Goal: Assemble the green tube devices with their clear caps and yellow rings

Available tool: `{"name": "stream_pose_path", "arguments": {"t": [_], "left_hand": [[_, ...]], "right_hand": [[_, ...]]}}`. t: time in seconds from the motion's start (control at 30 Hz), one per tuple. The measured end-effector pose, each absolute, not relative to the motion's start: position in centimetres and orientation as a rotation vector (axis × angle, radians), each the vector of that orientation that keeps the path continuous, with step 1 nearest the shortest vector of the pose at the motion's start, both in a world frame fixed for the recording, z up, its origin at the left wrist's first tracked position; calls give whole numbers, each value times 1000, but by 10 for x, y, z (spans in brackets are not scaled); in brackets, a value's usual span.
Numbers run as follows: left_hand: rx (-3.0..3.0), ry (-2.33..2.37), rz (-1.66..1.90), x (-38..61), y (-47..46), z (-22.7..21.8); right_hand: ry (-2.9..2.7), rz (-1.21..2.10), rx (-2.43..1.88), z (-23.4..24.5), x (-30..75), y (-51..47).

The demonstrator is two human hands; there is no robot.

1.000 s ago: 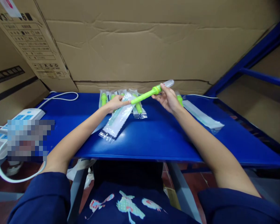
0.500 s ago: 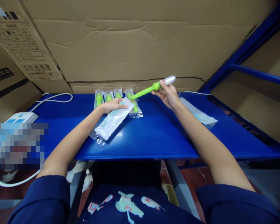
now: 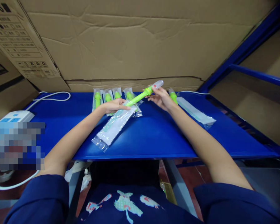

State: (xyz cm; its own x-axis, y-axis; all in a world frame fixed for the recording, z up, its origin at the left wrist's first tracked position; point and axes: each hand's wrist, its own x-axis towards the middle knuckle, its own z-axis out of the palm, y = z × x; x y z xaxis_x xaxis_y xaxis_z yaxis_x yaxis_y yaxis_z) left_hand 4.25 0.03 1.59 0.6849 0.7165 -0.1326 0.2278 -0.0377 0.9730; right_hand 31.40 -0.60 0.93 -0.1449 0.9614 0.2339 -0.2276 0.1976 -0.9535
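My right hand (image 3: 160,98) grips a green stick with a clear cap (image 3: 144,92), tilted so that its green tip points down and left at the mouth of a clear plastic bag (image 3: 115,125). My left hand (image 3: 112,105) pinches the upper end of that bag, which lies slanted on the blue table (image 3: 158,137). The stick's tip touches the bag's opening right beside my left fingers.
Several bagged green sticks (image 3: 112,97) lie in a row at the table's back. Another green stick on a long clear bag (image 3: 196,112) lies to the right. A white power strip (image 3: 15,116) with a cable sits at the left. Cardboard boxes (image 3: 130,40) stand behind.
My right hand has lowered the green stick and brought its tip down to the bag's mouth. My left hand stays on the bag's upper end.
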Motion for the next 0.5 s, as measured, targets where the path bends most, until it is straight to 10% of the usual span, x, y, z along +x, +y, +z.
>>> {"name": "stream_pose_path", "arguments": {"t": [0.5], "left_hand": [[1585, 759, 509, 42, 7, 6]], "right_hand": [[-1271, 1142, -831, 1, 308, 10]]}}
